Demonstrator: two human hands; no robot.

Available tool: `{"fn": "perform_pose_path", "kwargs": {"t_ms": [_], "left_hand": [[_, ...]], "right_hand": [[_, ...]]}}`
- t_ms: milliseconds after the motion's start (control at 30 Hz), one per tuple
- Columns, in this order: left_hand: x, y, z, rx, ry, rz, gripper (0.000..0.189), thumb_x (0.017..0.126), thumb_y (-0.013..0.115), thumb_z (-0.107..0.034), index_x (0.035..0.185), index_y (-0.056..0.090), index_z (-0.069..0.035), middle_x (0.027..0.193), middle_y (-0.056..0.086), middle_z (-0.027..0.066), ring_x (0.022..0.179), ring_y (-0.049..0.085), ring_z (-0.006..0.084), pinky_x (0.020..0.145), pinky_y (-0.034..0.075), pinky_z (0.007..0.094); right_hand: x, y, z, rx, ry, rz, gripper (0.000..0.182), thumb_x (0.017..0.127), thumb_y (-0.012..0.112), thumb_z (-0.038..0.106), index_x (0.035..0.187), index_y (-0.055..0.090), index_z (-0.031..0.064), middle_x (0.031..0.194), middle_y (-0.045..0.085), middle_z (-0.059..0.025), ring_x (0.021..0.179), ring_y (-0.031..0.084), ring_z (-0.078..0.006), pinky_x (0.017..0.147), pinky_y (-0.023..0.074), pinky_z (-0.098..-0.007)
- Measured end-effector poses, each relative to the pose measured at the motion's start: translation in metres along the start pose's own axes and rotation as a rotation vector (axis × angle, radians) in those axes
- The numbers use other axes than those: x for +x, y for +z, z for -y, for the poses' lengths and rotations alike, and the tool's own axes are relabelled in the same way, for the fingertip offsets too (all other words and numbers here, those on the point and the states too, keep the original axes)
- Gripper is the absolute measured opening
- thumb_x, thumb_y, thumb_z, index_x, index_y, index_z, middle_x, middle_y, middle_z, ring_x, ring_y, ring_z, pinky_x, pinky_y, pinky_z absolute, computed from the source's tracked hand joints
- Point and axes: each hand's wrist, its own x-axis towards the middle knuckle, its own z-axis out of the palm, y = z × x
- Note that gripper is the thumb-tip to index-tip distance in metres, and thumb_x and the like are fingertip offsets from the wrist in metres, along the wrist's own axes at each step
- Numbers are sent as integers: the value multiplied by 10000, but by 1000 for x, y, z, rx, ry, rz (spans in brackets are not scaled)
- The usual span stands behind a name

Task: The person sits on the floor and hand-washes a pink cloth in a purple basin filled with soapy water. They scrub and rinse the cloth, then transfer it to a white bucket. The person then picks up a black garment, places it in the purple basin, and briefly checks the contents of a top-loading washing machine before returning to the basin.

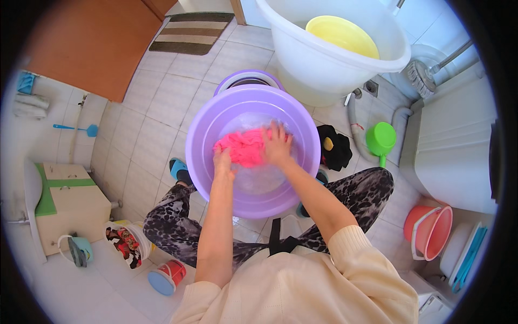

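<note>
A purple plastic basin (253,208) stands on the tiled floor between my legs, with cloudy, sudsy water inside. A wet, bunched-up bright pink cloth (247,148) lies in the water. At the cloth's left end, my left hand (223,160) grips its edge between thumb and fingers. My right hand (278,146) rests on the cloth's right end with fingers spread, slightly blurred. The water hides part of the cloth's underside.
Another purple basin (230,77) sits just behind. A large white tub (319,67) holding a yellow basin (344,36) stands at the upper right. Dark cloth (335,152), a green dipper (381,137) and a red bucket (419,227) are on the right; a cabinet (77,202) is left.
</note>
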Motion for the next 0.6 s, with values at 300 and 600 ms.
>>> {"fn": "perform_pose_path", "kwargs": {"t_ms": [300,600], "left_hand": [[15,-12,12,-465,46,252,384,866,427,-108,1244,366,-78,1153,489,104,1057,482,289,801,417,536],[-9,8,0,-653,205,903,395,855,477,-235,1206,431,-60,1077,514,78,1006,477,206,883,381,309]], "right_hand": [[-1,12,15,421,370,56,459,688,589,146,1132,483,99,1241,369,-150,1114,377,-342,823,398,-450],[-47,-87,107,899,-315,-307,229,605,599,129,808,554,35,815,508,-133,745,532,-307,643,455,-364]]}}
